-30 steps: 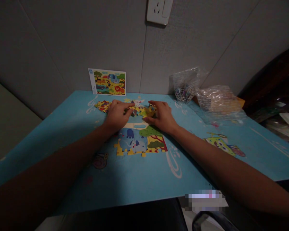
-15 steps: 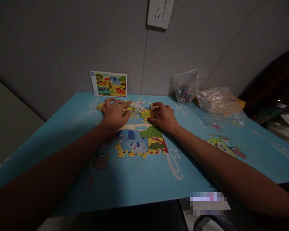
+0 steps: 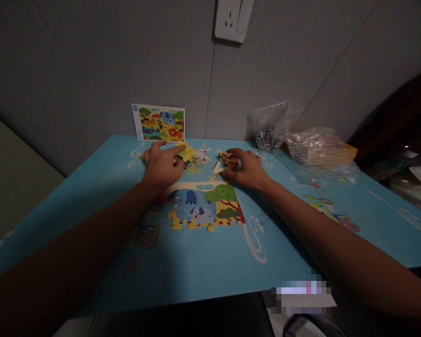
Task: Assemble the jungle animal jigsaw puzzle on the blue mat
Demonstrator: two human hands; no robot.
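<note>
My left hand (image 3: 163, 164) has its thumb and fingers around a yellow jigsaw piece (image 3: 185, 151), raised a little at the back of the table. Across from it, my right hand (image 3: 246, 167) grips a few jigsaw pieces (image 3: 230, 162); a pale edge and red and yellow parts show beside its fingers. Closer to me lies a joined section of the jigsaw (image 3: 204, 206) with two blue elephants and a green tree. Its lower edge has open tabs, and its upper left is partly hidden by my left arm.
A picture card (image 3: 161, 123) of the animal scene leans on the wall behind my left hand. Clear plastic bags (image 3: 319, 152) lie at the back right, one with small dark items. The table (image 3: 196, 271) has a blue printed cover. A wall socket (image 3: 233, 19) is above.
A yellow piece has come up in my left hand. My right hand has shifted slightly right, and the pieces at its fingers are lifted and tilted. The joined section stays put.
</note>
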